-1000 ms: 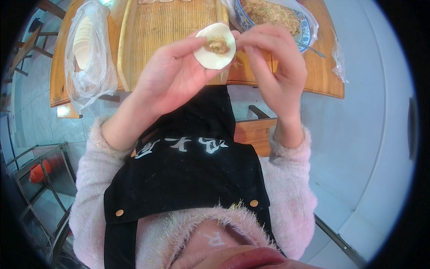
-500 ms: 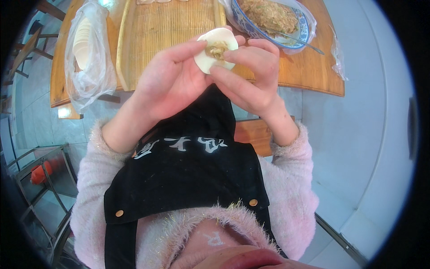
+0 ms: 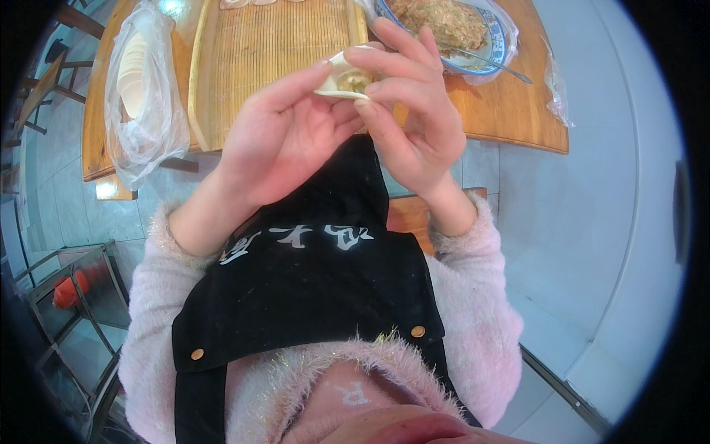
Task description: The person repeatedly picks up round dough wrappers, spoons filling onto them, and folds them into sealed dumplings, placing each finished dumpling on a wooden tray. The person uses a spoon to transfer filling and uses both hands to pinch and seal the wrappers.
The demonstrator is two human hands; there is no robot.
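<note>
A round white dumpling wrapper (image 3: 336,83) is bent upward around a small lump of meat filling (image 3: 356,80). My left hand (image 3: 285,122) cradles it from the left and below, thumb on its upper left edge. From the right, my right hand (image 3: 418,100) grips the rim, its thumb and fingers at the near and far sides of the wrapper. Part of the far edge is hidden behind my right fingers. Beyond my right hand stands a blue-and-white bowl (image 3: 510,46) of minced filling (image 3: 444,28), with a metal utensil (image 3: 492,65) resting in it.
Under and beyond my hands lies a slatted bamboo tray (image 3: 259,55), with several pale dumplings (image 3: 259,2) at its far end. A clear plastic bag (image 3: 151,140) of stacked wrappers (image 3: 133,70) sits to its left. The wooden table (image 3: 510,118) has its curved near edge before me.
The wrapper has gone from lying open and flat to being folded up around the filling. My right fingers have moved from the filling to the rim, with some fingers raised.
</note>
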